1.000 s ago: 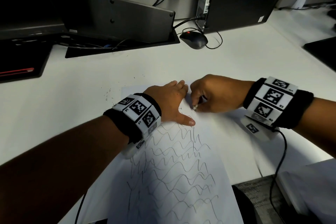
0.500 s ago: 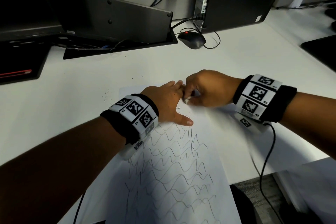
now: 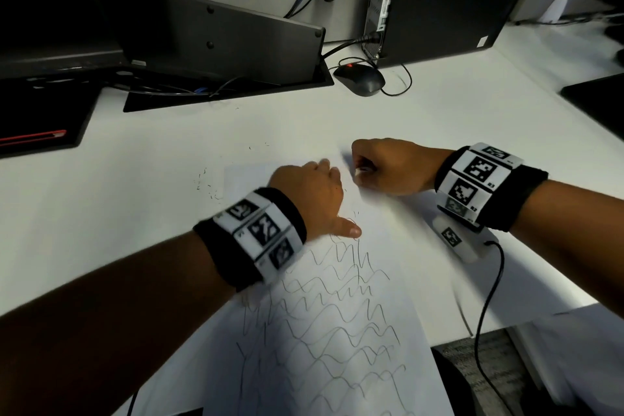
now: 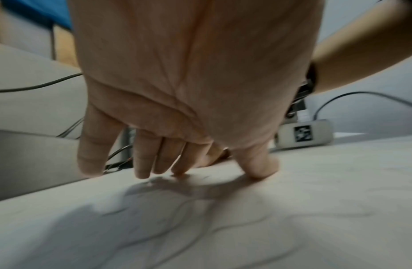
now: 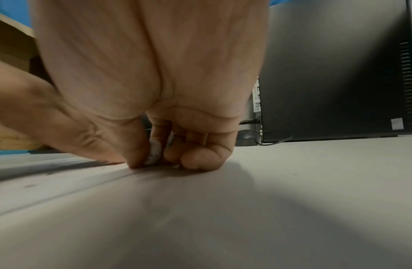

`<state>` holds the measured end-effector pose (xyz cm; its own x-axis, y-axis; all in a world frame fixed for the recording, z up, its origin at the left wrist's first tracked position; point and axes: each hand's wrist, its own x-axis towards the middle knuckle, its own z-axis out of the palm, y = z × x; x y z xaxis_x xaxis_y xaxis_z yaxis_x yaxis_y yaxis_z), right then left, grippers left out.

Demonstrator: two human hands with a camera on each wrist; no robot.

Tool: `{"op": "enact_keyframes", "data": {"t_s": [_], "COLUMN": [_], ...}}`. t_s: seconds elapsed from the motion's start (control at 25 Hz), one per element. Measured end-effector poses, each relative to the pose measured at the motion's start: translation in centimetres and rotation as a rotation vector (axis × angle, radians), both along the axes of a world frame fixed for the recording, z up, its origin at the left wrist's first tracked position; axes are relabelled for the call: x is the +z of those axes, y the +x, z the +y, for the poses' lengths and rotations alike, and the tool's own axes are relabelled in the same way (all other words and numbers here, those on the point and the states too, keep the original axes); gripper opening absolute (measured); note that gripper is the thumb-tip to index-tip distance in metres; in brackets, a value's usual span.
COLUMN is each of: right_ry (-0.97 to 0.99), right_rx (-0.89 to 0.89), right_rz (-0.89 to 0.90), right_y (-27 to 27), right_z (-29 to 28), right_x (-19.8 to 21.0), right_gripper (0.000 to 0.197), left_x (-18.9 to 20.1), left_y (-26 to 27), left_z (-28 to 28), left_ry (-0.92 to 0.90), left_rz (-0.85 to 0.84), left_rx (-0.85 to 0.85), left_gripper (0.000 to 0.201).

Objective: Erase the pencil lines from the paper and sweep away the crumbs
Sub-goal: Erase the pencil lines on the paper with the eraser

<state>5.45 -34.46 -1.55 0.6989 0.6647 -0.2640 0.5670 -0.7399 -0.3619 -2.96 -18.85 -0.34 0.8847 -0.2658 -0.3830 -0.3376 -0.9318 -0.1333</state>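
while the white desk (image 3: 439, 118) carries everything, the biggest thing on it is the paper (image 3: 337, 331), a sheet whose long axis runs from the person's near edge away toward the monitor base (image 3: 209, 54), tilted a little to the left at its far end. wavy pencil lines (image 3: 324, 314) cover its near and middle part in rows across the short way; the far end near the hands looks bare. a dark computer tower (image 3: 449, 0) stands behind, its labels too small to read, with a black mouse (image 3: 361, 79) beside it. the left hand (image 3: 312, 196) lies flat on the sheet with fingers straight and thumb spread, pressing it down just above the top lines. the right hand (image 3: 391, 165), just beside it at the sheet's far right part, has its fingers curled and pinches a small white eraser (image 5: 154, 152) between thumb and fingertips, its tip down on the paper. dark crumbs (image 3: 206, 184) lie scattered on the desk just left of the sheet's far corner.
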Motion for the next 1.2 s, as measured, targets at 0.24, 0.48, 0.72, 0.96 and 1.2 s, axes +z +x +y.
{"op": "enact_keyframes", "data": {"t_s": [0.24, 0.48, 0.72, 0.96, 1.2], "right_ry": [0.026, 0.012, 0.040, 0.021, 0.040], "right_rx": [0.038, 0.008, 0.027, 0.012, 0.013], "right_rz": [0.018, 0.014, 0.041, 0.032, 0.040], "right_y": [0.1, 0.2, 0.3, 0.3, 0.3], "right_z": [-0.2, 0.0, -0.1, -0.2, -0.2], "right_x": [-0.2, -0.4, -0.3, -0.4, -0.2], "right_gripper": [0.018, 0.024, 0.023, 0.022, 0.017], "left_x": [-0.6, 0.8, 0.5, 1.4, -0.6], "left_y": [-4.7, -4.8, -3.5, -3.0, -3.4], "left_z": [-3.9, 0.6, -1.1, 0.3, 0.3], "left_ry": [-0.106, 0.154, -0.093, 0.186, -0.104], "left_rz": [0.207, 0.227, 0.141, 0.153, 0.239], "left_rx": [-0.100, 0.268, -0.043, 0.206, 0.020], "left_gripper": [0.102, 0.128, 0.110, 0.094, 0.115]}}
